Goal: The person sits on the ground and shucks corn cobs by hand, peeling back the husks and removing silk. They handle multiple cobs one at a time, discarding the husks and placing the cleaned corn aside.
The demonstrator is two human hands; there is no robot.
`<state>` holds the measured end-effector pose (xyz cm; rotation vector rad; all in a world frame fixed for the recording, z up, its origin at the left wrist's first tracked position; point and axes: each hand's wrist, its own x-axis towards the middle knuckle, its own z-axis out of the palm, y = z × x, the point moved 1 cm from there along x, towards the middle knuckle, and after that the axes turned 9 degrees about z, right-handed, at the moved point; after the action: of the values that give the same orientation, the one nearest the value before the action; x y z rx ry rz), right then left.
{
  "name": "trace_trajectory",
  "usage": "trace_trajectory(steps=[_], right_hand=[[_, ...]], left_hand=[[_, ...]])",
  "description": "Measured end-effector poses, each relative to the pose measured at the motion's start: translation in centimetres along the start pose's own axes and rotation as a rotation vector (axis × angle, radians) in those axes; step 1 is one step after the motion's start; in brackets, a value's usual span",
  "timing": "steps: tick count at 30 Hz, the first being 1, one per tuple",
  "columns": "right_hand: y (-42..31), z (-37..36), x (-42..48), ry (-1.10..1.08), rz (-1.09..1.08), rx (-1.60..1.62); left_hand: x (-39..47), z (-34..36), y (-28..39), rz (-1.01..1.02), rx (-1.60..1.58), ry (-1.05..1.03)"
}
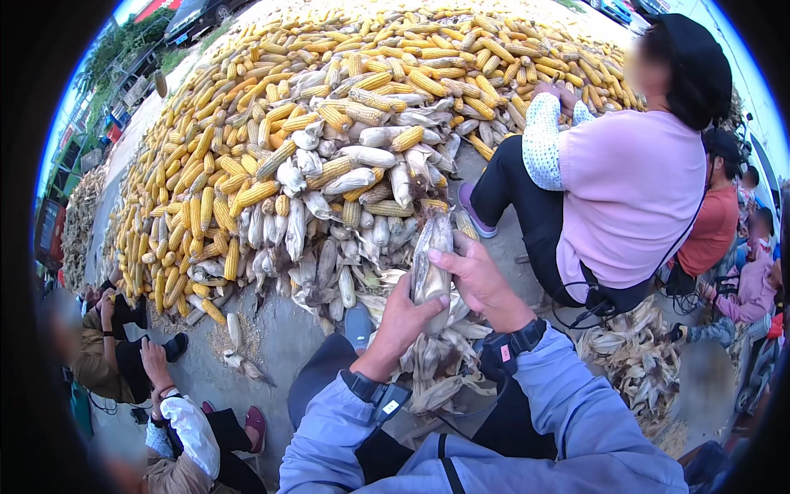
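Note:
An ear of corn in its dry husk [434, 265] is held upright between my two hands, its silk end pointing away from me. My left hand [398, 321] grips the lower part from the left, thumb laid across it. On the upper right side, my right hand [478, 278] holds the same ear, with the thumb pressed on the husk. Loose dry husks [432, 370] lie below the hands, between my knees. Just beyond the ear rises a large heap of corn [271, 154], with husked yellow ears and several ears still in pale husks [370, 157].
A person in a pink top [629, 179] sits close on the right, hands at the heap. Other people sit at the lower left and far right. A husk pile [636, 358] lies right of me. One yellow ear [213, 312] and a partly husked ear [234, 330] rest on the concrete, left.

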<state>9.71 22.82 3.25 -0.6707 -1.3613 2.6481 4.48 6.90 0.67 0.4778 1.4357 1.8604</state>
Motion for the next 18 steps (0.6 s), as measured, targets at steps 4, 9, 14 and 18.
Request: trace_trajectory(steps=[4, 9, 14, 18], right_hand=[[-0.6, -1.8, 0.3, 0.099, -0.067, -0.244], [-2.2, -2.9, -0.4, 0.146, -0.168, -0.601], [-3.0, -5.1, -0.4, 0.266, -0.274, -0.906], [-4.3, -4.8, -1.4, 0.248, -0.242, -1.0]], left_hand=[[0.1, 0.5, 0.4, -0.065, 0.088, -0.008], [-0.5, 0.5, -0.3, -0.071, 0.132, -0.054], [0.0, 0.4, -1.1, -0.099, 0.151, -0.087], [-0.4, 0.7, -0.5, -0.104, 0.208, -0.093]])
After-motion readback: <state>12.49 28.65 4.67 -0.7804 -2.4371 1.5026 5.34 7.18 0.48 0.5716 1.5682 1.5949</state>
